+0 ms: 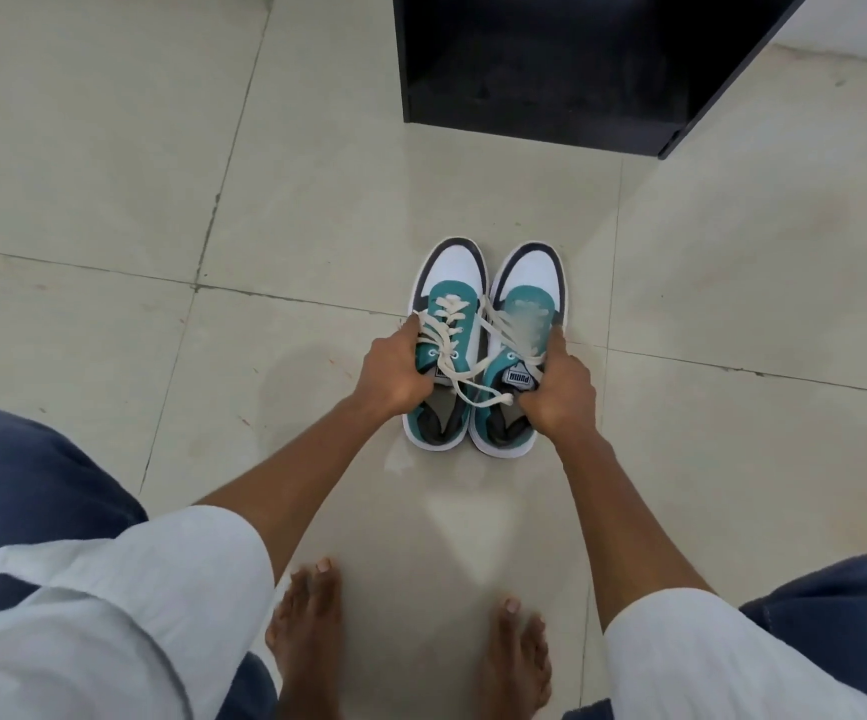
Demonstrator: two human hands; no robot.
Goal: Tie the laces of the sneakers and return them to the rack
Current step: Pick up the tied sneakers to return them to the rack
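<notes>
Two teal, white and grey sneakers stand side by side on the tiled floor, toes pointing away from me. My left hand grips the left sneaker at its outer side, thumb by the laces. My right hand grips the right sneaker at its outer side near the tongue. The cream laces lie loose and cross from one shoe to the other. The black rack stands on the floor beyond the shoes.
My bare feet stand on the beige tiles just in front of me, my knees in blue trousers at either side. Open floor stretches to the left of the shoes and between them and the rack.
</notes>
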